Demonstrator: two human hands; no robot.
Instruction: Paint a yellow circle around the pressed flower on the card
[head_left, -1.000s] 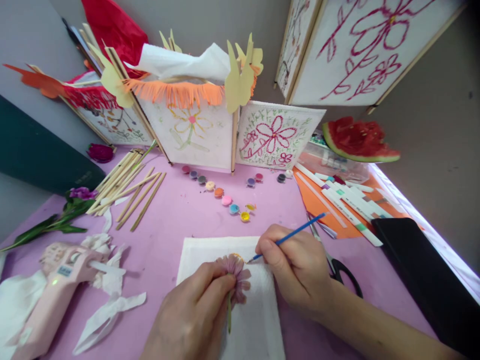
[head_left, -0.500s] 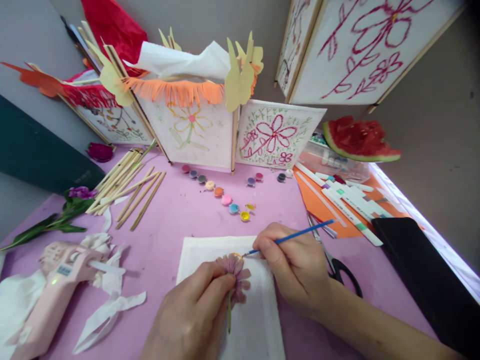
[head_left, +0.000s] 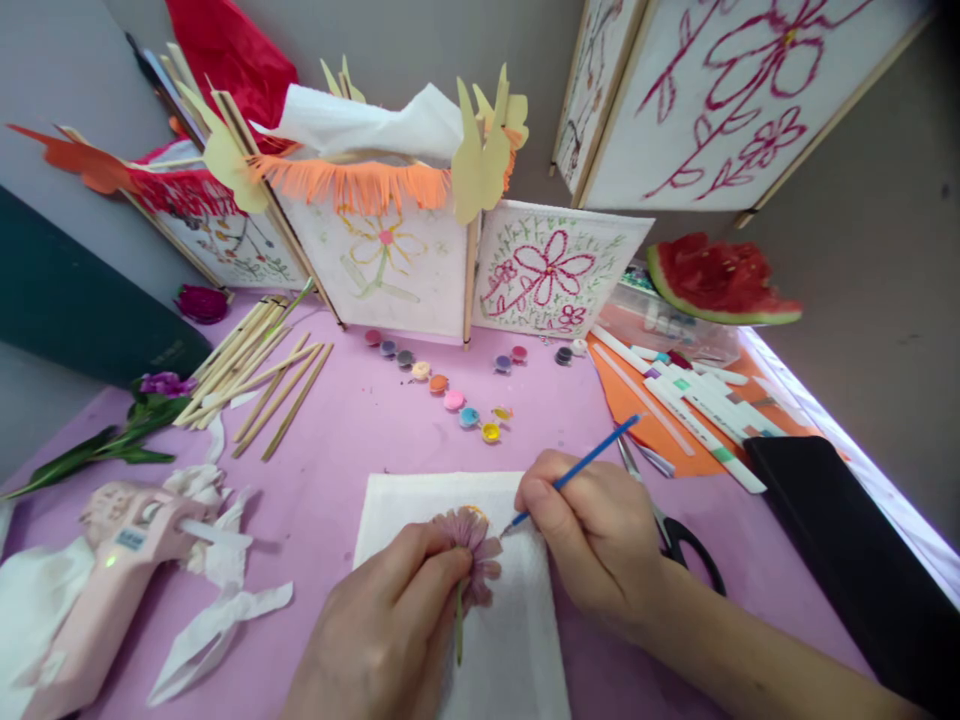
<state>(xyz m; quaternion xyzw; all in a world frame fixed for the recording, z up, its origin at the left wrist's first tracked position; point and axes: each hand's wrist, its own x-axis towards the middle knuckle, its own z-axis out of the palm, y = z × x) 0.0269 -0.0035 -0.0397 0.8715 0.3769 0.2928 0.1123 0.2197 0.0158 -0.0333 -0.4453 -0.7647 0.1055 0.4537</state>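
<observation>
A pale purple flower (head_left: 484,562) with a green stem lies against a white cloth panel (head_left: 517,640) in front of me. My left hand (head_left: 394,610) pinches the flower at its middle and holds it on the panel. In my right hand (head_left: 589,530) is a thin blue paintbrush (head_left: 577,468), gripped like a pen. Its tip is beside the petals on the flower's right, close to the panel; I cannot tell whether it touches. A short yellow-orange paint line (head_left: 477,512) curves along the flower's top edge.
Small paint pots (head_left: 454,400) stand beyond the panel. Wooden sticks (head_left: 247,375) and a pink glue gun (head_left: 112,590) lie left. Scissors (head_left: 679,540), white markers (head_left: 697,405) and a black case (head_left: 855,560) lie right. Decorated lanterns (head_left: 382,250) rise behind.
The brush tip has moved from the flower's top edge down to its right side, and the brush is tilted more steeply. My left hand and the flower stay put.
</observation>
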